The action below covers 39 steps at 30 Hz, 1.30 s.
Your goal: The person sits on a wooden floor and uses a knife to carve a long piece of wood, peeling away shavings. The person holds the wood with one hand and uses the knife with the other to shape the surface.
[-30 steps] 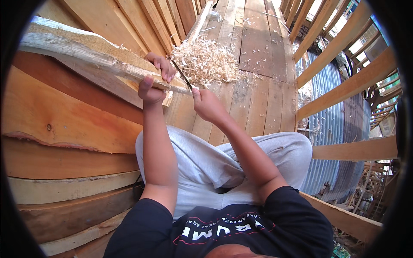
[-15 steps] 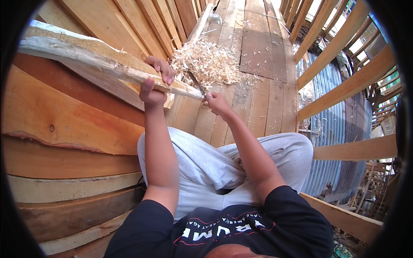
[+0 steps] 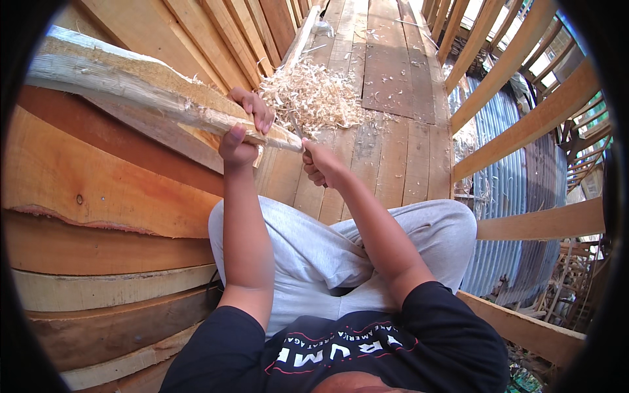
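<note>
Left hand (image 3: 244, 128) wraps the pole (image 3: 157, 98) near its thin end, fingers over, thumb under, steadying it above the lap; right hand (image 3: 320, 164) is fisted on a knife (image 3: 298, 130), blade at the pole's tip; shavings (image 3: 313, 97) heap on the floor (image 3: 393, 150) beyond; planks (image 3: 98, 190) stacked at left.

No packages, labels, signs or screens show; the nearest thing to lettering is a white and red print (image 3: 341, 354) across the chest of the person's black shirt (image 3: 445, 340), at the lower edge.
</note>
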Tool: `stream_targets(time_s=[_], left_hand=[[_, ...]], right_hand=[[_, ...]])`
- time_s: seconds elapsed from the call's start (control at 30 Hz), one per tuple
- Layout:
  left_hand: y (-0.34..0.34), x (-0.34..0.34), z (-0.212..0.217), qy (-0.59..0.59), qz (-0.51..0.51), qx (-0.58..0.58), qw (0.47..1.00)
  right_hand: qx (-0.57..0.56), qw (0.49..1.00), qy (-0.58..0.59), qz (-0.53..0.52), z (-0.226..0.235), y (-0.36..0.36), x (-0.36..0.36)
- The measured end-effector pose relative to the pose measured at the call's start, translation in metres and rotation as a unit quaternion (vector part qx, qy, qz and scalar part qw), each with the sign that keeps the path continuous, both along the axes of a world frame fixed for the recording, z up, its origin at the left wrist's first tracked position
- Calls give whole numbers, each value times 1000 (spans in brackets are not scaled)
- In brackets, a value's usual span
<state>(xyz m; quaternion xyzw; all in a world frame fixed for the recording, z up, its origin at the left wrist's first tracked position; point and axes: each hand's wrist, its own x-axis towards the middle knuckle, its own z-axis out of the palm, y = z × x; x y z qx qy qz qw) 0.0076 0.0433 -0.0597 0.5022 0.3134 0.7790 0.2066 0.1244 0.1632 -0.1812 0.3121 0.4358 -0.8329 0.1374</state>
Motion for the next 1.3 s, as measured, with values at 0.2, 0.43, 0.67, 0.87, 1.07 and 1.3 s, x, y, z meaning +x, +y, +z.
stream_targets(time_s=[0.2, 0.43, 0.67, 0.87, 1.07, 1.3], left_hand=[[-2, -3, 1, 1, -14, -9, 1000], [-9, -8, 0, -3, 10, -7, 1000], [-17, -15, -3, -14, 34, -3, 999], [-12, -11, 0, -9, 24, 1, 1000], [-11, 3, 18, -54, 129, -53, 989], [-1, 10, 16, -149, 147, 55, 976]], right_hand=[[-130, 991, 24, 31, -3, 9, 1], [-179, 977, 113, -38, 38, 32, 16], [335, 933, 16, -128, 45, 73, 36], [455, 881, 19, -129, 3, 82, 23], [405, 910, 80, -40, -27, 33, 15], [333, 932, -145, 3, -74, 13, 1]])
